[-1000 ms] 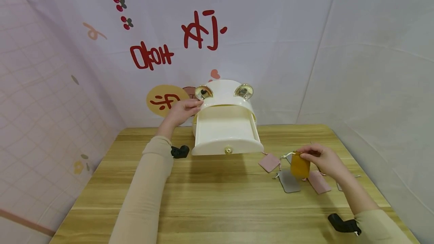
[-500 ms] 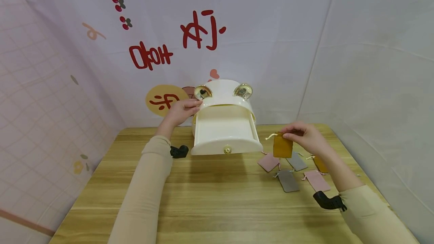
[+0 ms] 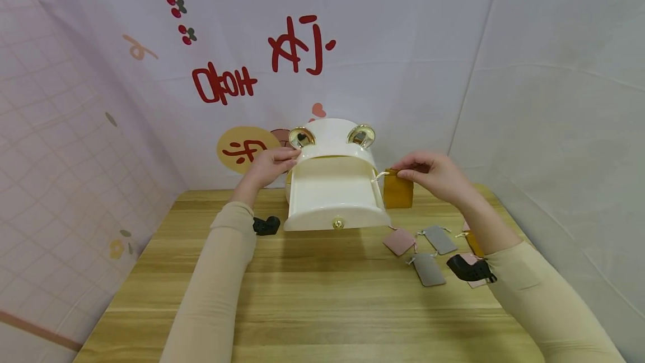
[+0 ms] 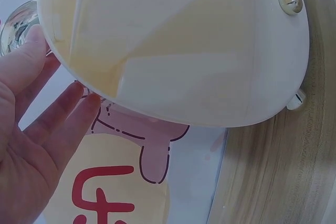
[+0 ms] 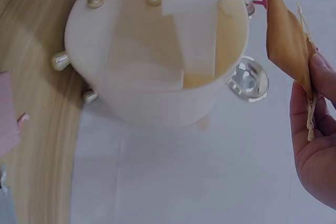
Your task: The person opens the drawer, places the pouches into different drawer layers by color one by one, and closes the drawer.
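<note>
A cream storage box (image 3: 330, 138) with two gold-rimmed eyes stands at the back of the table, its drawer (image 3: 335, 184) pulled out with nothing seen inside. My left hand (image 3: 272, 166) rests against the box's upper left side, by one eye; in the left wrist view its fingers (image 4: 68, 114) are fairly straight along the edge. Just right of the drawer, my right hand (image 3: 433, 175) pinches a mustard-yellow drawstring pouch (image 3: 398, 190) by its top and holds it in the air. In the right wrist view the pouch (image 5: 289, 40) hangs clear of the box.
Several drawstring pouches lie on the right of the wooden table (image 3: 322, 307), among them a pink pouch (image 3: 400, 241), a light grey pouch (image 3: 439, 240) and a darker grey pouch (image 3: 428, 269). The right forearm partly covers others. A printed cloth (image 3: 403, 71) hangs behind.
My right hand has carried the yellow pouch up and left, from above the other pouches to beside the drawer. My left hand and the box have stayed put.
</note>
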Available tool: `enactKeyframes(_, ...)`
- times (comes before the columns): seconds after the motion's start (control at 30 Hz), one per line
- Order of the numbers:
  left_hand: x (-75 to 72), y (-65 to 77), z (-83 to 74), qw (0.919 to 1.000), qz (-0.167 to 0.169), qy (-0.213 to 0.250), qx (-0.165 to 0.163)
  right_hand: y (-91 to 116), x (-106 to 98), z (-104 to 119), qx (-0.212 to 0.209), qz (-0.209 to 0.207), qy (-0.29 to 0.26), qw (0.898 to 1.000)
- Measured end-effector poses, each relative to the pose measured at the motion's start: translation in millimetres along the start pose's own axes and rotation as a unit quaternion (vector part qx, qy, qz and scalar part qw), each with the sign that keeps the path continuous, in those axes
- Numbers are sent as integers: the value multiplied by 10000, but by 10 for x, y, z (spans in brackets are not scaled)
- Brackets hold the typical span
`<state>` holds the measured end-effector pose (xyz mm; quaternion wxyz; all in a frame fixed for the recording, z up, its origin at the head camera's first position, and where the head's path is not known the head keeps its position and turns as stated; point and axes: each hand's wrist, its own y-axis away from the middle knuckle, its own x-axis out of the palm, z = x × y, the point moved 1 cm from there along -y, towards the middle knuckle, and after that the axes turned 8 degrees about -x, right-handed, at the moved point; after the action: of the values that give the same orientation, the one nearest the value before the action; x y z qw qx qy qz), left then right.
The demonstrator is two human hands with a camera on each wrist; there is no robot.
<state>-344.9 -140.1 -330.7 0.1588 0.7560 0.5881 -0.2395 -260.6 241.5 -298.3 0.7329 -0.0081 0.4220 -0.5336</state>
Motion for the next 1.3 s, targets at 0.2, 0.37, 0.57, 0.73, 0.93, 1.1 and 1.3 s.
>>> enactKeyframes(0.2,-4,1,-7,10000,-33,-12,-27,-221,120,90,-61,-66,-125,9999)
enactKeyframes(0.37,-2,0,-4,10000,-30,-34,-41,-391,257,106,-48,-144,-216,9997)
enactKeyframes(0.57,1,5,-1,10000,-19,-65,-54,-559,434,107,-236,-128,-322,9991)
enactKeyframes(0.73,2,9,-6,9999,-41,-87,-57,-644,543,128,-190,9,-280,9994)
enactKeyframes(0.93,-7,11,-7,9999,-61,-142,-57,-745,655,134,-237,201,-137,9994)
enactKeyframes(1.1,-11,1,-2,9999,-45,-161,-9,-805,747,179,-175,294,-100,9994)
enactKeyframes(1.3,-8,1,0,9999,-34,-168,10,-840,858,199,-170,363,-23,9992)
